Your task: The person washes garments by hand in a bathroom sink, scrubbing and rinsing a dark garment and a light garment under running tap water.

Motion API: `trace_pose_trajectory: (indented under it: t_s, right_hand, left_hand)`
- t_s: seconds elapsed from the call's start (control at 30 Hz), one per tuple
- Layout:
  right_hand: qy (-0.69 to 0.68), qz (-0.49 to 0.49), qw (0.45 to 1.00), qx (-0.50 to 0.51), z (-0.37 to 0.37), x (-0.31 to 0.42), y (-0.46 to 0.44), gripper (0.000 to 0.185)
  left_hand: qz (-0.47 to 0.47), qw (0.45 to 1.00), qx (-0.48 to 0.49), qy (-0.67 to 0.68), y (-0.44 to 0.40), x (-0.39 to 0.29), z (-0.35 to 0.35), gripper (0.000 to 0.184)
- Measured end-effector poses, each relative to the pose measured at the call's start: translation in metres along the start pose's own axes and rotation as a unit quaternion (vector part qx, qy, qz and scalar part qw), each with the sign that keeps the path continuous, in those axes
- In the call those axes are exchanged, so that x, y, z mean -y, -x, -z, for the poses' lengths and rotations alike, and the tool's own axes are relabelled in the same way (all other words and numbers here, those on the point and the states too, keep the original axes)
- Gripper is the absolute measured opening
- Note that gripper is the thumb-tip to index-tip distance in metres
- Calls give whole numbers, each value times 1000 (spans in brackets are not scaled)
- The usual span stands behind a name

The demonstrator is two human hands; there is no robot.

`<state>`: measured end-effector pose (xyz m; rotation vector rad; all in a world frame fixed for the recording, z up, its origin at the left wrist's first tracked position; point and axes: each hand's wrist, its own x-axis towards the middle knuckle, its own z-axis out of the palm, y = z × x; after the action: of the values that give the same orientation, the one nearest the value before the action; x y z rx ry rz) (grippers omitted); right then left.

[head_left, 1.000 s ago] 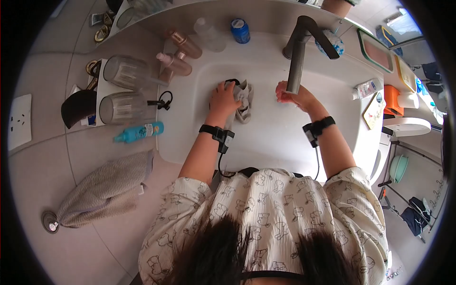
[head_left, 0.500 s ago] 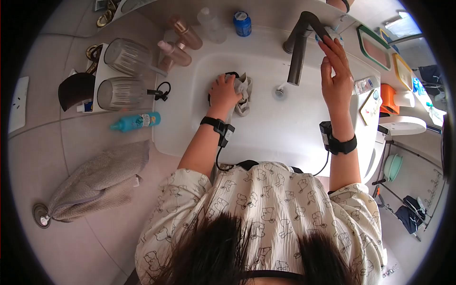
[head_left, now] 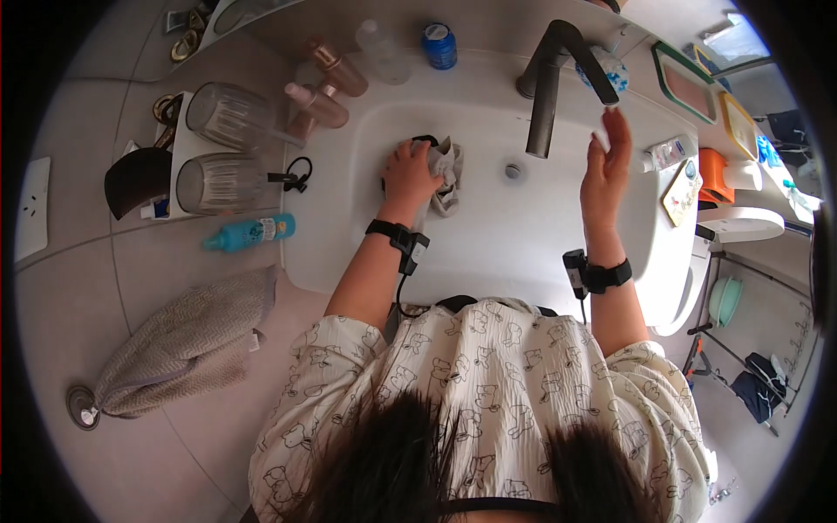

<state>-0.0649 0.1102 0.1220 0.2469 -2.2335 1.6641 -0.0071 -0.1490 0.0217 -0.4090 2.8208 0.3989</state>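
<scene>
Upper centre: the cloth (head_left: pixel 448 179) lies under and right of the left hand (head_left: pixel 408 180), fingers spread; grip cannot be determined. Upper right: the right hand (head_left: pixel 603 185), extended, empty, is just below the faucet lever (head_left: pixel 596 66).

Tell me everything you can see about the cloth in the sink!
The cloth looks like soft fabric, pale grey-beige, crumpled into uneven folds. It lies bunched on the bottom of the sink. The left hand rests on it and hides much of it; folds stick out to the right of the fingers. A dark bit shows at the top, maybe part of it. I can't tell how wet it is.
</scene>
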Motion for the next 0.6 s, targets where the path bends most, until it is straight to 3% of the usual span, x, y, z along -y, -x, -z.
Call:
trace_pose_trajectory:
  t_s: [0.2, 0.27, 0.33, 0.4, 0.47, 0.53, 0.57, 0.6]
  right_hand:
    - [-23, -38, 998, 34, -3, -17, -4, 42]
    - [41, -98, 984, 142, 0, -30, -21, 34]
    - [-57, -131, 989, 46, 5, -39, -34, 26]
    - [-147, -75, 986, -2, 16, -18, -48, 27]
    - [-146, -23, 989, 25, 21, 18, -58, 29]
    - [-47, 48, 990, 121, 24, 29, -65, 31]
    - [-45, 48, 990, 121, 21, 35, -67, 31]
    - [49, 106, 985, 130, 13, 42, -67, 33]
  left_hand:
    - [-1, 1000, 0, 3, 2, 0, -1, 65]
    - [4, 1000, 0, 4, -1, -3, -1, 65]
    - [1, 1000, -3, -7, -4, -2, -3, 64]
    - [5, 1000, -2, -16, -3, 0, -6, 64]
    - [2, 1000, 3, 0, -5, 1, -7, 67]
    - [4, 1000, 1, 7, -5, 1, -7, 67]
    - [7, 1000, -2, 14, -4, 0, -7, 67]
    - [7, 1000, -2, 15, -4, -1, -8, 67]
